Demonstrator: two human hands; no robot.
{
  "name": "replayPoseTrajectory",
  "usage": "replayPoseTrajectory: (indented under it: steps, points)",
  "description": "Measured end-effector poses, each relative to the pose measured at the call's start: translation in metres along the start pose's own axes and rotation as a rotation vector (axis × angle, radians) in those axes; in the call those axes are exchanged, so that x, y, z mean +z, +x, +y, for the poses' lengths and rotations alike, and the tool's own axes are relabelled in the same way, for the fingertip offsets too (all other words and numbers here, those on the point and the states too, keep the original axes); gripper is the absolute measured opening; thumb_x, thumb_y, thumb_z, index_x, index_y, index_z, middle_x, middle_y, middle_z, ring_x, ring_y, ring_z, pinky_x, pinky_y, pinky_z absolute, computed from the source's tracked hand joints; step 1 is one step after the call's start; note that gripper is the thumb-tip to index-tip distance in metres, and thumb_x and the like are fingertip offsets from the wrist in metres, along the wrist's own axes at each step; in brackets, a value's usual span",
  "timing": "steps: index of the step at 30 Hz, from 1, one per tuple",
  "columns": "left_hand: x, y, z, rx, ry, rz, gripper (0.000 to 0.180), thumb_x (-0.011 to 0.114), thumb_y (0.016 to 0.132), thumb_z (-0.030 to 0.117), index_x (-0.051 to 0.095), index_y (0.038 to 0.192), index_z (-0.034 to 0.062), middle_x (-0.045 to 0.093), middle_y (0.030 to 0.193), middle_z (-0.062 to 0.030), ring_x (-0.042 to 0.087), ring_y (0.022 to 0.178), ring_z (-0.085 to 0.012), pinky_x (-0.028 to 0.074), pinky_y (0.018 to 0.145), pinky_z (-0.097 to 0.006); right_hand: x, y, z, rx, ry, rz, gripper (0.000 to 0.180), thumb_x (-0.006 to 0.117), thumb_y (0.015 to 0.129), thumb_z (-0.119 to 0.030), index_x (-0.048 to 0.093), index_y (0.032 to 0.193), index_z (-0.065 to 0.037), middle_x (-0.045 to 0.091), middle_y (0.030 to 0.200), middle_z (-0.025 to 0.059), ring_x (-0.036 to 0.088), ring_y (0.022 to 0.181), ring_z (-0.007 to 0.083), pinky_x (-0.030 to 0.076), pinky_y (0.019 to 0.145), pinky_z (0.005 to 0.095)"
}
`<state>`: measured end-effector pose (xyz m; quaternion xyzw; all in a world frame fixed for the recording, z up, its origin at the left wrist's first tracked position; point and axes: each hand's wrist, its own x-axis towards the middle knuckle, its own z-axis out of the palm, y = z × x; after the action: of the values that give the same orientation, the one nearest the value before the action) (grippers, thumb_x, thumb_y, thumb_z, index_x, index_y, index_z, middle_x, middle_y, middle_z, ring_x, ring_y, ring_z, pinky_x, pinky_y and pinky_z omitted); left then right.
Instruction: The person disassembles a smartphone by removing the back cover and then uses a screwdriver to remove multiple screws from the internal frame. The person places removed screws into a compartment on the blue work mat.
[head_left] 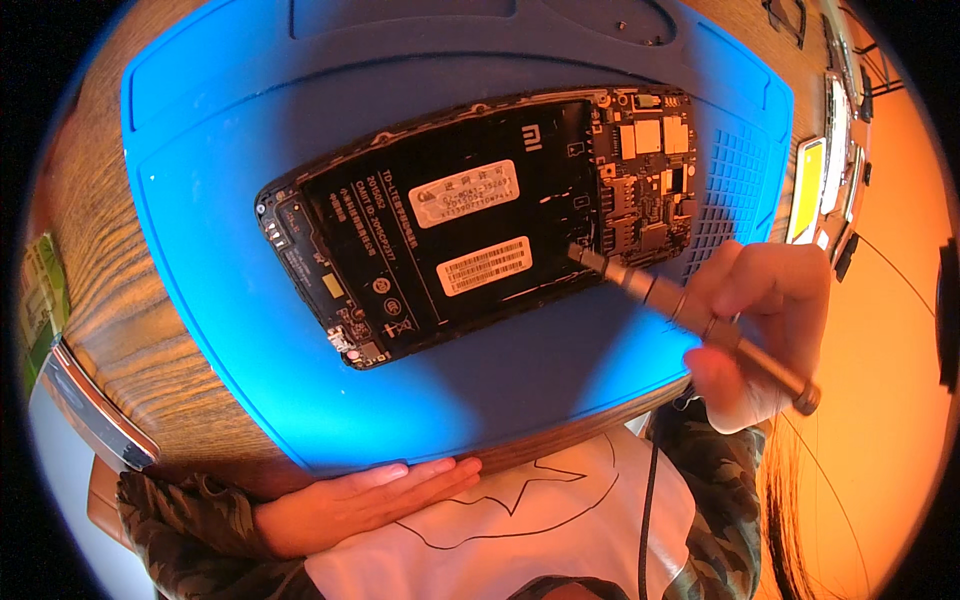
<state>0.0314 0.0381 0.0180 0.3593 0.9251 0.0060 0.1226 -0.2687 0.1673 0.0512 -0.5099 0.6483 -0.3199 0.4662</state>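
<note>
An opened smartphone [480, 225] lies slanted on a blue repair mat [400, 400], its black battery and circuit board [645, 170] bare. My right hand [765, 320] is closed round a bronze-coloured precision screwdriver [710, 325]. The tool's tip comes down over the battery's right end, close to the board; whether it touches cannot be made out. Two white labels sit on the battery. My left hand [370, 500] rests at the table's near edge with fingers stretched out flat, holding nothing.
Several tiny screws [640, 32] sit in a recess at the mat's far edge. A phone with a yellow screen [806, 190] stands among other parts at the right. Another phone-like slab [95, 400] lies on the wooden table [160, 300] at the left. A dark cord [648, 510] hangs before me.
</note>
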Motion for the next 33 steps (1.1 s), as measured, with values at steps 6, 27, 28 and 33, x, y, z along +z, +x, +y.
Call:
replayPoseTrajectory:
  steps: [6,27,28,33]
  points:
    - [0.000,-0.001,-0.004,0.024,0.005,-0.005,0.061,0.032,0.089,0.021,0.016,0.148,0.0204,0.018,0.153,0.0029,0.019,0.139,-0.0140,0.003,0.111,-0.038,0.016,-0.012,0.009,-0.064,0.328,0.285,0.028,0.062,0.087,-0.016,0.036,0.097,-0.007,0.051,0.069,0.0098,0.040,0.052,0.0106,0.037,0.051,0.0261]
    - [0.000,-0.001,-0.004,0.049,0.032,-0.015,0.061,0.035,0.089,0.025,0.018,0.148,0.0239,0.018,0.153,0.0043,0.017,0.140,-0.0181,0.004,0.111,-0.042,0.029,-0.012,0.034,-0.265,0.185,0.432,0.037,0.061,0.088,-0.034,0.061,0.074,-0.001,0.063,0.075,0.0123,0.054,0.058,0.0207,0.042,0.052,0.0305]
    - [0.000,-0.001,-0.004,0.040,0.026,-0.011,0.061,0.035,0.089,0.025,0.018,0.148,0.0239,0.018,0.153,0.0042,0.017,0.140,-0.0181,0.004,0.111,-0.042,0.028,-0.012,0.033,-0.258,0.176,0.425,0.037,0.061,0.088,-0.034,0.061,0.074,-0.001,0.063,0.075,0.0124,0.055,0.058,0.0211,0.042,0.052,0.0307]
    - [0.001,-0.001,-0.005,0.049,0.029,0.001,0.061,0.035,0.090,0.025,0.018,0.148,0.0238,0.018,0.153,0.0036,0.017,0.140,-0.0182,0.004,0.111,-0.042,0.016,-0.009,0.030,-0.317,0.041,0.199,0.024,0.054,0.092,-0.024,0.045,0.087,-0.002,0.059,0.075,0.0200,0.052,0.056,0.0205,0.042,0.055,0.0318]
